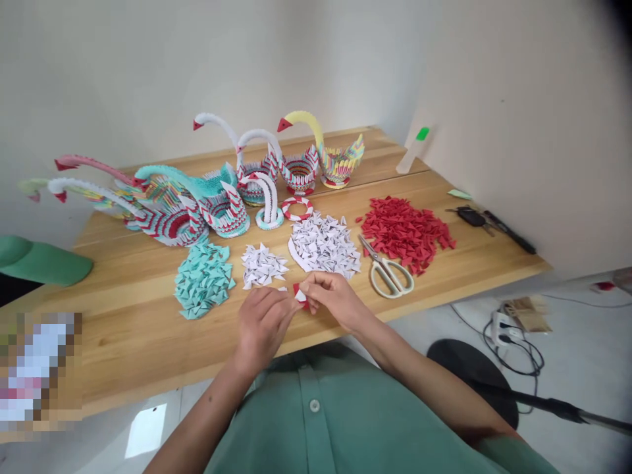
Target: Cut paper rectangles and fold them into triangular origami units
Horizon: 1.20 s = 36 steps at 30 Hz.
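My left hand (263, 324) and my right hand (332, 297) meet near the table's front edge. Between their fingertips are small red and white folded paper pieces (300, 296), pinched from both sides; the fingers hide part of them. Just beyond my hands lies a large pile of white folded pieces (326, 243), with a smaller white pile (263, 265) to its left. A turquoise pile (203, 280) is farther left. On the right, red pieces (405, 230) form a wide heap, and scissors (390, 273) with white handles lie in front of it.
Several paper swans (224, 207) stand along the back and left. A red and white ring (297, 209) lies behind the white pile. A green bottle (47, 261) is at the far left; keys (471, 216) and a black pen-like object (511, 232) lie at the right edge.
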{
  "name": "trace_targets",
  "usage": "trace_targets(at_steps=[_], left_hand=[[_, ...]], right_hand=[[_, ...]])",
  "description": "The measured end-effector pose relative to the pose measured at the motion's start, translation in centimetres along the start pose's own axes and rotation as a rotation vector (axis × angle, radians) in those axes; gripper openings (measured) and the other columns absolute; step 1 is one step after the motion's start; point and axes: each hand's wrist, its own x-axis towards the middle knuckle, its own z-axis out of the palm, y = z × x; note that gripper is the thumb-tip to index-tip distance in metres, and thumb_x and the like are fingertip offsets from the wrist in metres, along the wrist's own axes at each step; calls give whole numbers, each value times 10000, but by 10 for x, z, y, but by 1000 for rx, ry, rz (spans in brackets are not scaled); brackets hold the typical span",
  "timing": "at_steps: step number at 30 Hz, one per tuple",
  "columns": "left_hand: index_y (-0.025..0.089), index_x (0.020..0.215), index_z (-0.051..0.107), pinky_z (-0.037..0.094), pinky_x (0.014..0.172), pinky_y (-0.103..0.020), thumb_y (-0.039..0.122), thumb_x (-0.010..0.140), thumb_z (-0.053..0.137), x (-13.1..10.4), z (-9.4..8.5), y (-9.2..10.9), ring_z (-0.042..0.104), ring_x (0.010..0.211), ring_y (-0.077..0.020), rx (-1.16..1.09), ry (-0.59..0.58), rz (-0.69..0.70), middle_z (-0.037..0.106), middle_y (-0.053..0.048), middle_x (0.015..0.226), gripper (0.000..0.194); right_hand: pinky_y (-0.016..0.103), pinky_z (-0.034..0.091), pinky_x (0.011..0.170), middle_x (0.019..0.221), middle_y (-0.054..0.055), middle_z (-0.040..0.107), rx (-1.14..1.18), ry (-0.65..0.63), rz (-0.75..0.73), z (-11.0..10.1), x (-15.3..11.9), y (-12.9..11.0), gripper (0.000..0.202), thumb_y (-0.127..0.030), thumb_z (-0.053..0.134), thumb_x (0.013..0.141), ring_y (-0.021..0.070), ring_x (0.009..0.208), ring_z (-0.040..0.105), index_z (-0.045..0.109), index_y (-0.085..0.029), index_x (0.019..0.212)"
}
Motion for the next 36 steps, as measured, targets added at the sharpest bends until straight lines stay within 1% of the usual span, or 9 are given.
trace_targets(at_steps=[3, 9, 12, 15, 20, 23, 25, 30, 36], left_hand=[[199, 871, 610, 452, 680, -310, 105, 847, 645, 1, -2, 5, 610, 732, -174, 24, 19, 67, 709, -45, 807, 103], [191, 898, 591, 441, 680, -309, 75, 839, 648, -5, -3, 14, 596, 741, -177, 25, -6, 78, 699, -52, 817, 143], [192, 876, 578, 433, 681, -307, 99, 875, 603, -8, -4, 18, 584, 722, -174, 19, -7, 44, 686, -46, 790, 96], [191, 811, 559, 427, 664, -294, 149, 917, 541, -10, -4, 24, 573, 686, -169, -19, -15, -86, 650, -31, 726, 116], [187, 758, 559, 423, 663, -254, 198, 908, 538, -10, -6, 36, 562, 684, -148, -216, -93, -448, 618, -6, 719, 152], [181, 758, 581, 416, 637, -235, 232, 870, 577, -10, -7, 37, 535, 644, -130, -331, -60, -652, 600, 10, 693, 123], [175, 743, 589, 400, 605, -229, 266, 852, 595, -11, -6, 35, 509, 612, -122, -406, -59, -746, 589, 15, 667, 142], [169, 679, 560, 367, 565, -228, 330, 832, 603, -11, -3, 25, 466, 564, -108, -623, -115, -885, 540, 28, 597, 226], [172, 639, 539, 357, 534, -223, 336, 786, 632, -3, -2, 17, 446, 530, -101, -728, -121, -948, 522, 33, 557, 240]], right_hand=[[239, 397, 532, 502, -47, 511, 22, -4, -5, 2, -7, -1, 276, -339, 626, 801, 94, 479, 457, 544, -180, 590], [239, 394, 532, 512, -51, 494, 12, -30, 5, 5, -18, -3, 288, -360, 628, 800, 93, 495, 445, 534, -180, 596], [240, 394, 530, 509, -52, 490, 7, -57, 15, 8, -21, -4, 282, -364, 629, 794, 94, 490, 447, 537, -180, 602], [242, 393, 542, 514, -48, 503, -32, -77, -1, 9, -23, -5, 264, -353, 620, 798, 99, 496, 467, 549, -177, 613], [236, 335, 527, 570, -31, 528, -210, -88, -75, 5, -25, -4, 257, -338, 570, 848, 98, 523, 454, 562, -168, 655], [232, 292, 503, 575, -35, 503, -304, -94, -101, 5, -25, -3, 250, -329, 546, 868, 94, 521, 417, 564, -169, 677], [231, 284, 497, 570, -37, 489, -331, -98, -110, 5, -24, -3, 248, -324, 540, 871, 93, 520, 405, 560, -170, 679], [227, 294, 498, 584, -35, 498, -349, -102, -119, 6, -19, -2, 244, -314, 534, 878, 92, 525, 409, 567, -169, 684], [232, 370, 547, 599, -21, 541, -256, -120, -85, 2, -9, 5, 289, -382, 552, 892, 108, 552, 483, 600, -166, 707]])
